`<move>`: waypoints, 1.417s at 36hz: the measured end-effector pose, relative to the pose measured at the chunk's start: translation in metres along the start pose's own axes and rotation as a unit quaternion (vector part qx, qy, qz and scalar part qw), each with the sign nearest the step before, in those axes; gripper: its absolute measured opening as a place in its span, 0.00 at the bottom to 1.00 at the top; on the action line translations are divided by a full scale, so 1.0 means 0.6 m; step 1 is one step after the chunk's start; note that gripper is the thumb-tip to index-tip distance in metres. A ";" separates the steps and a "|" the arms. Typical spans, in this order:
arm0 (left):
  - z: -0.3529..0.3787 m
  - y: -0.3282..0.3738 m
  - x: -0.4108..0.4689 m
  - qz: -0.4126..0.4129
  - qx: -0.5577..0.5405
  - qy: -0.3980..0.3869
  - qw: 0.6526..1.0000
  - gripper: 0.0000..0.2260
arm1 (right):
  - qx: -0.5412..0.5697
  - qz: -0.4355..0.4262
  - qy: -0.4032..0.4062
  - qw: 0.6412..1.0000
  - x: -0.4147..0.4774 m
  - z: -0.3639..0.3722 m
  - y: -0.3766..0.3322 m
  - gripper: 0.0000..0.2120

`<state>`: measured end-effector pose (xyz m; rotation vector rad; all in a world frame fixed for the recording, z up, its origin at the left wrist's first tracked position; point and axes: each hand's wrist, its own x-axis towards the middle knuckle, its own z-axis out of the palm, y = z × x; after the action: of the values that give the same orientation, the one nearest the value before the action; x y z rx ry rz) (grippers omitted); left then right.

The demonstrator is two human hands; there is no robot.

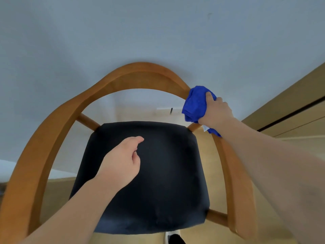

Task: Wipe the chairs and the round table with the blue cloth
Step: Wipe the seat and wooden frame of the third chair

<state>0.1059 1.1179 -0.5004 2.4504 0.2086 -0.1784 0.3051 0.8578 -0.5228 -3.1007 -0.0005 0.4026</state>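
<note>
Head view: right hand (215,110) grips the bunched blue cloth (195,104), its fingers curled round it against the chair (52,131)'s curved wooden rail. Left hand (121,162) hovers loosely curled, holding nothing, over the dark seat (167,173). Round table unseen; most wiping probably remains.

Pale grey wall (158,29) behind, light wooden floor (211,236) below, tan panelling (299,92) with a dark groove at right
</note>
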 end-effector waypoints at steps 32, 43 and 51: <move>0.026 0.006 -0.099 0.100 0.009 -0.018 0.995 0.20 | 0.020 0.127 0.004 0.992 -0.262 0.086 0.089 0.50; 0.009 -0.001 -0.127 0.117 0.025 -0.035 0.992 0.19 | -0.026 0.127 -0.013 0.991 -0.371 0.108 0.087 0.48; -0.016 -0.014 -0.135 0.116 0.038 -0.041 0.992 0.20 | -0.052 0.142 -0.060 0.987 -0.452 0.122 0.079 0.56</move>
<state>0.0258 1.1219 -0.4836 2.5140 -0.1218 -0.1882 0.0243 0.8107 -0.5250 -3.1794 0.4354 0.6127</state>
